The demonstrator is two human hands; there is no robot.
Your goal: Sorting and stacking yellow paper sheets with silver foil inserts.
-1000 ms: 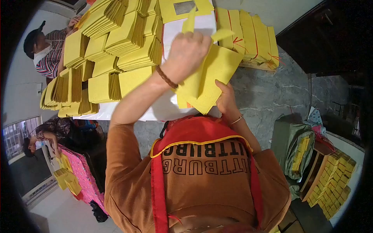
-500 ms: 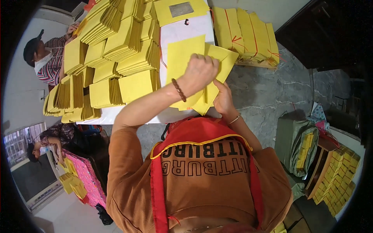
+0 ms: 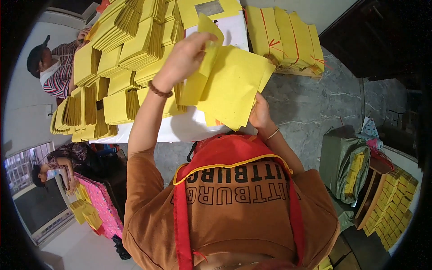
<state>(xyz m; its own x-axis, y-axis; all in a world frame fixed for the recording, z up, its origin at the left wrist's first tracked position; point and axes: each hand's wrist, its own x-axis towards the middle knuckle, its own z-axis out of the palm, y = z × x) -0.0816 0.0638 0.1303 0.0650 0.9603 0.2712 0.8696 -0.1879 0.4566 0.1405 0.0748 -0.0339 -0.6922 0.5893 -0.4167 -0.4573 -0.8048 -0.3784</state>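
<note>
My left hand [image 3: 186,58], with a beaded bracelet at the wrist, pinches the top of a yellow paper sheet [image 3: 200,76]. That sheet stands raised and bent above the white-covered table [image 3: 180,128]. To its right, several more yellow sheets [image 3: 238,81] lie loosely overlapped, fanned past the table's right edge. My right hand [image 3: 260,112] grips their right edge, thumb on top and the other fingers partly hidden. Stacks of folded yellow paper [image 3: 146,45] rise left of my left hand.
Tied yellow bundles [image 3: 281,38] stand beyond the table's right end. A yellow piece with a grey rectangle [image 3: 209,8] lies at the far edge. Two other people [image 3: 58,67] work at the left, one by a pink-covered table [image 3: 101,202]. Green sacking [image 3: 339,166] stands right.
My left hand has moved left and away from the sheets, lifting one yellow sheet off them. My right hand stays at the sheets' right edge.
</note>
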